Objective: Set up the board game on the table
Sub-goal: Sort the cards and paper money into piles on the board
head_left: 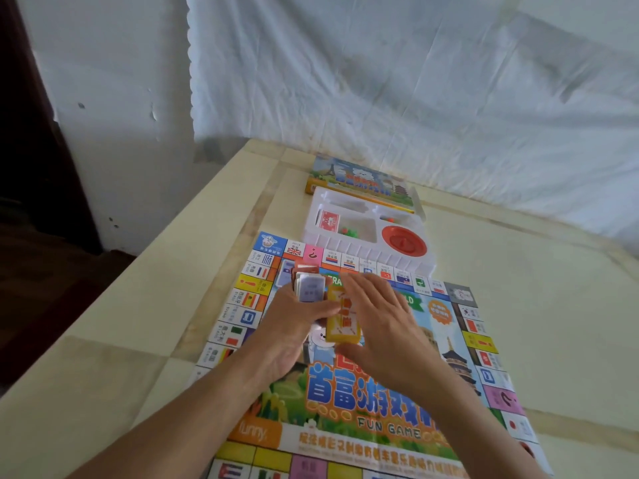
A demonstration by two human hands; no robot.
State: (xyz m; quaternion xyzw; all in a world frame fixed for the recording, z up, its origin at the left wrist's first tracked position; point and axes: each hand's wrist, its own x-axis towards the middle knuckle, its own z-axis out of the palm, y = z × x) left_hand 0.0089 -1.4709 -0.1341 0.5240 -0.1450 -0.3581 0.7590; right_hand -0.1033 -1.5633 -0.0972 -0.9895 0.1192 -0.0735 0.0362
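Note:
A colourful game board [349, 402] lies unfolded on the table, printed with flags around its edge and "FUN GAME" in the middle. Over its upper centre my left hand [294, 326] grips a stack of cards [309, 283], the top one pale purple. My right hand [383, 323] hovers beside it with fingers spread, touching a yellow-orange card deck [342, 318] that sits between the two hands. Behind the board stands the white plastic insert tray [397, 262] holding a red card pack [328, 221], small green and red pieces [347, 231] and a red spinner dish [404, 240].
The game box lid [359, 179] lies at the far edge behind the tray. The cream tiled table [131, 305] ends at the left, with a dark floor beyond. A white sheet [415, 81] hangs over the wall at the back.

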